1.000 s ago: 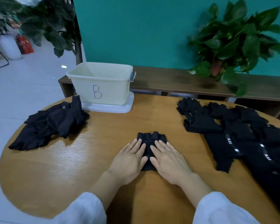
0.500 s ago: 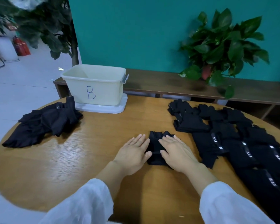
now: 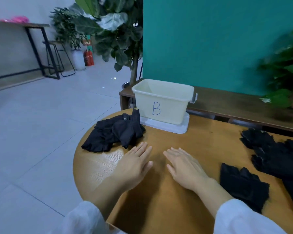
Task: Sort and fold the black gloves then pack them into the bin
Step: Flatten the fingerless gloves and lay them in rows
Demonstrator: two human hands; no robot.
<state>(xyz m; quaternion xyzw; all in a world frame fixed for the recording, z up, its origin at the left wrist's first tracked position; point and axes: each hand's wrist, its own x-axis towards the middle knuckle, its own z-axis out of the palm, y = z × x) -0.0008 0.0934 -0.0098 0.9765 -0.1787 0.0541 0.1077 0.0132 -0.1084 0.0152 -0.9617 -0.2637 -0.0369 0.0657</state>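
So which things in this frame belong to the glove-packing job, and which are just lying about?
Job:
- bin marked B, on its white lid
- glove pile left
- folded glove beside right hand
- gloves laid out right
- left hand, flat and empty

Lying about:
- potted plants
- stool
- fire extinguishers

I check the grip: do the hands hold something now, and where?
Nothing is held. The left hand and right hand lie open and flat over the bare table.
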